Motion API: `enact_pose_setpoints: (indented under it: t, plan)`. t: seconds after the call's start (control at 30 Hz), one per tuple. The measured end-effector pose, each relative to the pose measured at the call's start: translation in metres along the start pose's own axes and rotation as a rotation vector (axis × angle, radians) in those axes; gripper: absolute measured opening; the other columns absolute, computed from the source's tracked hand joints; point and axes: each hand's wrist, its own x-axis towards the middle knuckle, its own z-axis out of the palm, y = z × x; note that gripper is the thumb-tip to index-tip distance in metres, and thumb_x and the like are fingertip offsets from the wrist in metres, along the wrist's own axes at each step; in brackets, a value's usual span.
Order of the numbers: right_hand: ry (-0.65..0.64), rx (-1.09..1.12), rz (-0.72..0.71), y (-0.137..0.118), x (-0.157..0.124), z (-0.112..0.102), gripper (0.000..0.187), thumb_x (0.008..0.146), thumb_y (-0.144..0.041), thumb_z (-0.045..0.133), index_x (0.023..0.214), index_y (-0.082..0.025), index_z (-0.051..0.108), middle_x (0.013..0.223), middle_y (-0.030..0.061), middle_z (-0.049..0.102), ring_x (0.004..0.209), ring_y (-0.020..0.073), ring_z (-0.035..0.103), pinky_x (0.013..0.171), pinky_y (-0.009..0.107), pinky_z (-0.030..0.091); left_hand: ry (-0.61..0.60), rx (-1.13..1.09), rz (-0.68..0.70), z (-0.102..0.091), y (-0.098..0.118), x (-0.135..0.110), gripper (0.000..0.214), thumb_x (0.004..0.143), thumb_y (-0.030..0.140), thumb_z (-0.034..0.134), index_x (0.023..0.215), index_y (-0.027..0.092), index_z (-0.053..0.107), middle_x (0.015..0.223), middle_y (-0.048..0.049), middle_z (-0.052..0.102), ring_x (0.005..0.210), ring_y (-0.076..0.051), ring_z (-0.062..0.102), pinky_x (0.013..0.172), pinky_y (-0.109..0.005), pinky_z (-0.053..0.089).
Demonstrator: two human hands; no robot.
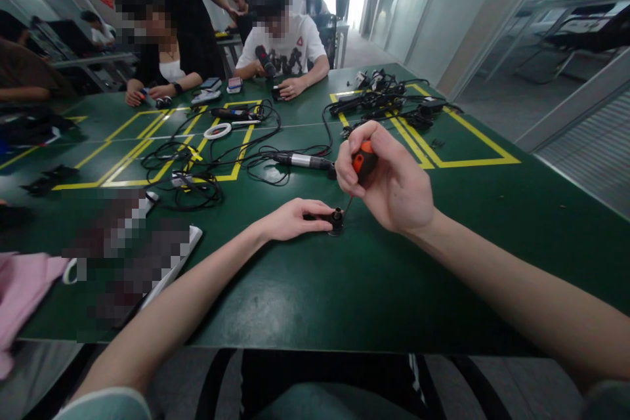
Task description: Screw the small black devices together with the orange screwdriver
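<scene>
My right hand (394, 184) is closed around the orange and black handle of a screwdriver (364, 159). Its thin shaft points down and slightly left, with the tip close to a small black part with a round end (337, 215); whether the tip touches it I cannot tell. Thumb and fingers of my left hand (290, 219) pinch that black part from the left, low on the green table. Just beyond both hands lies a black and silver cylindrical tool (305, 161) with a cable.
Tangled black cables (197, 184) and a white ring (217, 131) lie at centre left on the green table (275, 302). More black tools and cables (378, 102) are heaped at the far right. Two flat devices, blurred, lie by my left forearm. Co-workers (280, 46) sit across the table.
</scene>
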Motion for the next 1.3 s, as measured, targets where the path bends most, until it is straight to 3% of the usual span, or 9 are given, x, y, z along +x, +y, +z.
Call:
enact_pose_setpoints:
  t: [0.33, 0.53, 0.77, 1.03, 1.13, 1.3]
  plan:
    - [0.01, -0.024, 0.023, -0.0009, 0.0026, 0.0015, 0.05, 0.096, -0.069, 0.064, 0.078, -0.023, 0.058, 0.061, -0.004, 0.046, 0.05, 0.0107, 0.037, 0.045, 0.026, 0.031, -0.064, 0.046, 0.016, -0.0061, 0.0035, -0.0023, 0.035, 0.102, 0.04, 0.069, 0.127, 0.018, 0.081, 0.124, -0.0109, 0.079, 0.115, -0.022, 0.073, 0.106, -0.031, 0.053]
    - [-0.028, -0.01, 0.024, -0.0003, 0.0014, -0.0017, 0.043, 0.095, -0.064, 0.068, 0.086, -0.024, 0.056, 0.061, -0.0063, 0.045, 0.049, 0.0103, 0.037, 0.047, 0.026, 0.034, -0.057, 0.035, 0.006, -0.0051, 0.0054, -0.0026, 0.039, 0.097, 0.043, 0.074, 0.128, 0.018, 0.08, 0.125, -0.0109, 0.079, 0.115, -0.023, 0.073, 0.107, -0.034, 0.054]
    - [-0.015, 0.01, -0.02, 0.0007, 0.0014, -0.0008, 0.037, 0.092, -0.051, 0.074, 0.086, -0.025, 0.049, 0.065, -0.007, 0.056, 0.049, 0.0087, 0.038, 0.046, 0.024, 0.031, -0.029, 0.013, 0.015, -0.0021, 0.0032, -0.0017, 0.035, 0.097, 0.042, 0.075, 0.119, 0.016, 0.083, 0.122, -0.0119, 0.08, 0.111, -0.023, 0.074, 0.105, -0.034, 0.054]
    - [0.018, -0.03, 0.025, 0.0002, 0.0023, 0.0031, 0.05, 0.097, -0.068, 0.063, 0.078, -0.023, 0.055, 0.062, -0.0039, 0.048, 0.05, 0.0104, 0.039, 0.046, 0.026, 0.033, -0.059, 0.047, 0.008, -0.0066, 0.0041, -0.0026, 0.037, 0.1, 0.041, 0.071, 0.128, 0.018, 0.08, 0.128, -0.0114, 0.079, 0.119, -0.024, 0.072, 0.11, -0.035, 0.052]
    - [0.013, -0.004, 0.022, 0.0008, 0.0015, 0.0022, 0.044, 0.096, -0.065, 0.066, 0.085, -0.024, 0.055, 0.061, -0.006, 0.047, 0.049, 0.0103, 0.037, 0.046, 0.025, 0.032, -0.066, 0.045, 0.011, -0.0058, 0.0031, -0.0031, 0.037, 0.1, 0.039, 0.071, 0.128, 0.018, 0.08, 0.129, -0.0114, 0.079, 0.119, -0.024, 0.073, 0.109, -0.035, 0.053]
    - [-0.032, 0.02, -0.007, 0.0019, 0.0, -0.0016, 0.033, 0.096, -0.051, 0.071, 0.089, -0.025, 0.052, 0.066, -0.0057, 0.057, 0.05, 0.0094, 0.042, 0.048, 0.024, 0.033, -0.037, 0.051, 0.038, -0.0035, -0.0001, -0.0024, 0.034, 0.097, 0.034, 0.074, 0.126, 0.016, 0.08, 0.127, -0.012, 0.079, 0.116, -0.023, 0.074, 0.107, -0.033, 0.054]
